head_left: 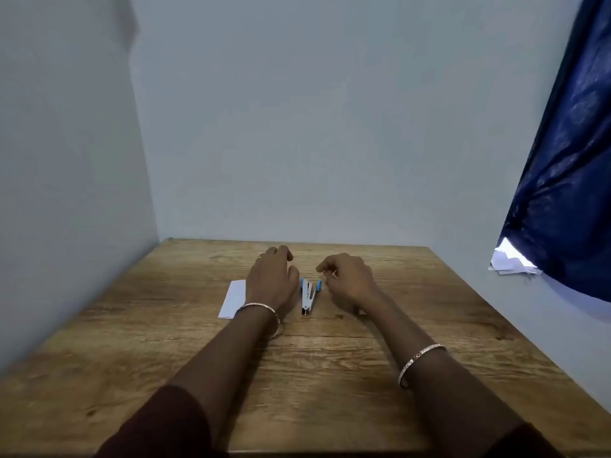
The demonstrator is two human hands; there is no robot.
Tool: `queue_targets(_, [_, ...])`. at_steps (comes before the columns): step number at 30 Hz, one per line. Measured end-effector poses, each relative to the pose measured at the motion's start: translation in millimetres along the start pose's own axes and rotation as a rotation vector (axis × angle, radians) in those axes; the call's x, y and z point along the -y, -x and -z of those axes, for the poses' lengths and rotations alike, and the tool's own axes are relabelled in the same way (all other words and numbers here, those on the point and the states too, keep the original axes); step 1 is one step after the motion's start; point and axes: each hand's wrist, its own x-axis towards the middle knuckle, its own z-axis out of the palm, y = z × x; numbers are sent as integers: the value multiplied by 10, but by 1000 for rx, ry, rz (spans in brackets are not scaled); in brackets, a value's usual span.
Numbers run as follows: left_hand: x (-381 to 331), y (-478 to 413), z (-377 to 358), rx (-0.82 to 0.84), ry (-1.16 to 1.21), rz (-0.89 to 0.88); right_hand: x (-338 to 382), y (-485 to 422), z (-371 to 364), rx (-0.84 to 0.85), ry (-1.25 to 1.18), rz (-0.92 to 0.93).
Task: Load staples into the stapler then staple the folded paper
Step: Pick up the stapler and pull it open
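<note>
Past the dark sleeves (155, 424), the left hand (272, 279) rests loose-fingered and empty over the folded paper (234, 297), the stapler (309, 297) lies seemingly opened on the tabletop (330, 375) between both hands, and the right hand (350, 282), whose curled fingers (324, 268) may or may not hold anything, should feed staples squarely into its channel.

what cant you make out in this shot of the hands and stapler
Head view only:
- folded paper: its right part is hidden under the left hand and wrist.
- right hand: too small and blurred to show whether it pinches any staples.
- stapler: too small to tell if staples are loaded inside.
</note>
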Motion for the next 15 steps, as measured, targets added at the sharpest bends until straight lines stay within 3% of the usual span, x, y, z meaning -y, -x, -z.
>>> queue_targets(3, [43,-122,-90,49,90,66,-25,-79,-81,121,78,5])
queue_targets(7, [86,-170,-211,101,239,167,-92,-126,-111,161,57,12])
queue_targets(15, [92,-229,-203,317,384,246,-115,-63,-59,68,85,164])
